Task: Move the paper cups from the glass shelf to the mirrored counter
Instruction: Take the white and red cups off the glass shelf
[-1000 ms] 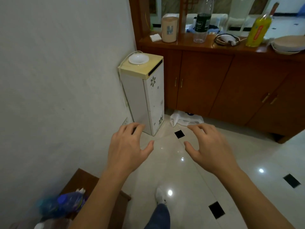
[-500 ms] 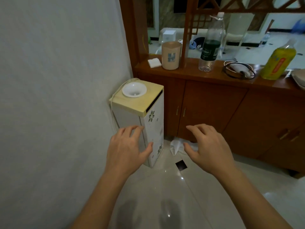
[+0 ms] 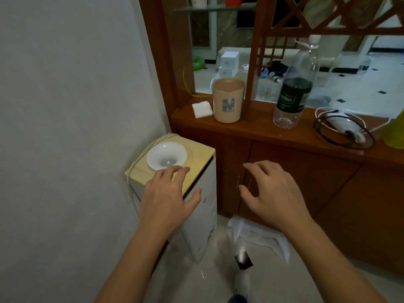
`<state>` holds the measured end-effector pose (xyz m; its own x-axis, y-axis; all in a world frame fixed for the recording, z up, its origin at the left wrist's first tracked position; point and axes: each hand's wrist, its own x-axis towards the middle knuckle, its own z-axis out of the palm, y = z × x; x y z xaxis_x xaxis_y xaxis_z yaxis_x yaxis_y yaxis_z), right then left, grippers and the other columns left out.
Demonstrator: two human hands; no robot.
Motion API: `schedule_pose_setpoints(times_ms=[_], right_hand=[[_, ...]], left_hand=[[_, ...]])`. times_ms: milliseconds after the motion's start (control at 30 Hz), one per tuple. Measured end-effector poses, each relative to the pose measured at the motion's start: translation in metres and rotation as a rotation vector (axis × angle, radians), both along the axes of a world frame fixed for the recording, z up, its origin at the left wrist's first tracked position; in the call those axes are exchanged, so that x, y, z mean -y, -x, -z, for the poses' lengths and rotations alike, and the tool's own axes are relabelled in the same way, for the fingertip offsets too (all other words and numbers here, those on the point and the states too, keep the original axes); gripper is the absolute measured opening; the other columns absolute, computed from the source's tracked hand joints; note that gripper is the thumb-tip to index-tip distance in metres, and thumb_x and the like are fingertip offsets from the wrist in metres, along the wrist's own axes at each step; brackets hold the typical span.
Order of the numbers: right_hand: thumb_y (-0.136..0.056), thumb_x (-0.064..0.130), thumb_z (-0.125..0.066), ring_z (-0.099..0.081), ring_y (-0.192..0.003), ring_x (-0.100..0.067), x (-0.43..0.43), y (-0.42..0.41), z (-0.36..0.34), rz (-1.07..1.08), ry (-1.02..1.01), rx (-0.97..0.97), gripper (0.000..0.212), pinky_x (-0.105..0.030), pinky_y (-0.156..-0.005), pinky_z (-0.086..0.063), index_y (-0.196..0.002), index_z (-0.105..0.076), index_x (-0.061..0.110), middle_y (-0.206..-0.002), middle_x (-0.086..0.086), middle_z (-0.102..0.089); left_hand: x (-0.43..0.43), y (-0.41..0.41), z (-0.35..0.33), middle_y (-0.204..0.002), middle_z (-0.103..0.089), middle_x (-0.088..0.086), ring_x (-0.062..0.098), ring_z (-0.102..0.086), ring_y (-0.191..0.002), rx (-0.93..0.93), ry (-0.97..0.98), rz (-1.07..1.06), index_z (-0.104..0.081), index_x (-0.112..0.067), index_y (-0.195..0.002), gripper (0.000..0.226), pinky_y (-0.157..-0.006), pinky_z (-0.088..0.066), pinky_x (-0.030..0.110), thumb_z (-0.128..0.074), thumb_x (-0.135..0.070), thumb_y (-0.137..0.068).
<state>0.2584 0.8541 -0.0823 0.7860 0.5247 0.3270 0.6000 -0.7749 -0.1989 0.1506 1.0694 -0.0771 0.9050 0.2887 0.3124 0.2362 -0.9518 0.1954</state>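
Left hand (image 3: 168, 200), right hand (image 3: 273, 193): bare, fingers spread, empty. Glass shelf (image 3: 209, 8) top edge; glossy wooden counter (image 3: 258, 130); smooth tan cup (image 3: 228, 100) near left corner.

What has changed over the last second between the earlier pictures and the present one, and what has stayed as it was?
The person has walked toward the wooden counter, and the view has tilted up: the glass shelf now shows at the top. The white cabinet now lies under the left hand. Unchanged: the left hand and right hand stay open and empty, and the beige cup and bottle stand where they stood.
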Motion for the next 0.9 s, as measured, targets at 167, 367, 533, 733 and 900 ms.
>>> schedule_pose_setpoints(times_ms=[167,367,533,733,900], right_hand=[[-0.085,0.056,-0.049,-0.048,-0.117,-0.017,-0.021,-0.111,-0.022,-0.030,0.010,0.028,0.057,-0.036,-0.091,-0.043,-0.133,-0.050,0.026,-0.125,0.000,-0.056],[-0.083,0.054,-0.050,-0.050,-0.113,-0.019,-0.059,-0.222,-0.071,-0.070,-0.027,0.100,0.055,-0.035,-0.086,-0.047,-0.129,-0.051,0.023,-0.122,-0.002,-0.058],[-0.081,0.047,-0.055,-0.049,-0.110,-0.017,-0.095,-0.283,-0.127,-0.123,-0.127,0.168,0.052,-0.034,-0.081,-0.048,-0.129,-0.052,0.026,-0.121,0.001,-0.057],[-0.085,0.047,-0.053,-0.049,-0.116,-0.020,-0.132,-0.324,-0.191,-0.109,-0.235,0.289,0.056,-0.037,-0.085,-0.048,-0.134,-0.051,0.022,-0.127,-0.003,-0.056],[-0.088,0.042,-0.057,-0.049,-0.115,-0.020,-0.164,-0.350,-0.223,-0.086,-0.356,0.323,0.056,-0.032,-0.085,-0.043,-0.138,-0.044,0.021,-0.131,-0.003,-0.053]], left_hand=[[-0.017,-0.099,-0.018,-0.127,-0.062,0.004,0.026,-0.055,-0.114,0.025,0.023,-0.083,-0.059,-0.018,-0.128,0.060,-0.088,-0.050,0.045,-0.050,-0.055,-0.083],[-0.046,-0.196,-0.058,-0.130,-0.059,0.000,0.022,-0.053,-0.116,0.107,-0.022,-0.163,-0.056,-0.023,-0.132,0.062,-0.094,-0.048,0.040,-0.046,-0.060,-0.084],[-0.076,-0.251,-0.098,-0.129,-0.060,-0.003,0.019,-0.054,-0.115,0.242,-0.035,-0.203,-0.055,-0.025,-0.132,0.059,-0.092,-0.049,0.038,-0.049,-0.060,-0.085],[-0.116,-0.309,-0.155,-0.130,-0.058,-0.004,0.018,-0.053,-0.115,0.405,-0.090,-0.166,-0.052,-0.027,-0.133,0.060,-0.091,-0.051,0.038,-0.047,-0.062,-0.085],[-0.148,-0.363,-0.200,-0.133,-0.054,-0.005,0.016,-0.051,-0.116,0.549,-0.026,-0.103,-0.048,-0.030,-0.134,0.059,-0.088,-0.047,0.032,-0.049,-0.063,-0.085]])
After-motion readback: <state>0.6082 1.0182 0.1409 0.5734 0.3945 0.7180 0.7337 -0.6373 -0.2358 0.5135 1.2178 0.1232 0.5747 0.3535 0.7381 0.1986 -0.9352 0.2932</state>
